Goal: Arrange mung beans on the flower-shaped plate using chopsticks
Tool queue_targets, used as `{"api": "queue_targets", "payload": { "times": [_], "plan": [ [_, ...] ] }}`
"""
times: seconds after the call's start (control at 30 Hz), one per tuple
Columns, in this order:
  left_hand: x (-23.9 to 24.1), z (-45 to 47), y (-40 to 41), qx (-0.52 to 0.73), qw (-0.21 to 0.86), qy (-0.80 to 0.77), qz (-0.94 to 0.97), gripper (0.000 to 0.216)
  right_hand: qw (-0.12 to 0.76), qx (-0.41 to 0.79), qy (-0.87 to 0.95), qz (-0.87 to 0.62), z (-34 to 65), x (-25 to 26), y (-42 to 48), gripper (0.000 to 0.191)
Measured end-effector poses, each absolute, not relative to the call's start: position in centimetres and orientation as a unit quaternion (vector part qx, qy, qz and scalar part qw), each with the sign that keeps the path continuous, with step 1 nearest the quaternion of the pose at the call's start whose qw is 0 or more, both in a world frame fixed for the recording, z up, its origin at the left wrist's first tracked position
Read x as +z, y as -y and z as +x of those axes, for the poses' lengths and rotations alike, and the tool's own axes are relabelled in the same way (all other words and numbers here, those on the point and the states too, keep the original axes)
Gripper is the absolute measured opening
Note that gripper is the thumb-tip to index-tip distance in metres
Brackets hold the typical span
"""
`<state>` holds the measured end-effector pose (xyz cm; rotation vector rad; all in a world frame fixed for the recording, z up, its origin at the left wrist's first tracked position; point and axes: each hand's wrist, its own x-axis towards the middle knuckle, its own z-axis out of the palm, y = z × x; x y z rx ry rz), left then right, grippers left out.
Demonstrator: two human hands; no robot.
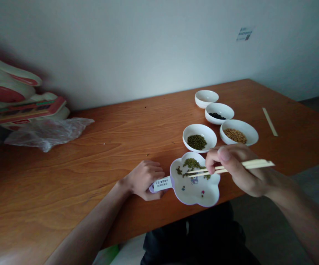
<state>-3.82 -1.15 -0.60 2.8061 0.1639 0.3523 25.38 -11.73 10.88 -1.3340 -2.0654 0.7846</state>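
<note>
Left hand [145,179] grips the handle [161,183] of a flower-shaped dish [200,193] at the near edge of the tabletop [98,147], apparently steadying it. Right hand [238,167], fingers [213,162] closed around chopsticks [231,167], angles their tips into green beans [192,163] on the dish. Behind stand four bowls: green beans [199,137], yellowish beans [239,131], black beans [219,112], one seemingly empty [206,98]. Whether the tips pinch a bean is unclear.

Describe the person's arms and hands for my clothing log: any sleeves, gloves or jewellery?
Both forearms are bare as far as the picture shows, with no sleeves in view. The left hand and right hand wear no gloves, and no rings, watch or bracelet show.
</note>
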Motion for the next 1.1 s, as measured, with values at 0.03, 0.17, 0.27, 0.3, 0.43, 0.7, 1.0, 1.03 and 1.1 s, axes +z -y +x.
{"api": "queue_targets", "payload": {
  "times": [0.03,0.17,0.27,0.3,0.43,0.7,1.0,1.03,1.1],
  "plan": [
    [-0.6,-3.8,1.1,0.125,0.154,-0.057,0.979,0.020,0.270,0.293,0.773,-0.493,25.3,11.0,11.7,0.053],
    [-0.6,-3.8,1.1,0.127,0.153,-0.056,0.978,0.021,0.253,0.282,0.788,-0.486,24.7,11.3,11.4,0.050],
    [-0.6,-3.8,1.1,0.122,0.153,-0.058,0.979,0.021,0.243,0.265,0.798,-0.484,24.3,11.5,11.0,0.048],
    [-0.5,-3.8,1.2,0.122,0.153,-0.058,0.979,0.022,0.239,0.261,0.801,-0.482,24.2,11.5,10.9,0.048],
    [-0.4,-3.8,1.2,0.125,0.156,-0.058,0.978,0.022,0.231,0.254,0.806,-0.481,23.9,11.6,10.4,0.050],
    [-0.5,-3.8,1.2,0.128,0.154,-0.059,0.978,0.024,0.223,0.263,0.807,-0.479,23.8,11.6,10.0,0.051],
    [-0.3,-3.7,1.2,0.134,0.161,-0.056,0.976,0.022,0.223,0.278,0.803,-0.478,23.6,11.7,9.7,0.052],
    [-0.3,-3.7,1.2,0.132,0.161,-0.055,0.977,0.022,0.224,0.274,0.804,-0.478,23.5,11.7,9.7,0.052],
    [-0.3,-3.7,1.2,0.129,0.158,-0.055,0.977,0.021,0.227,0.273,0.804,-0.477,23.5,11.7,9.6,0.052]
  ]
}}
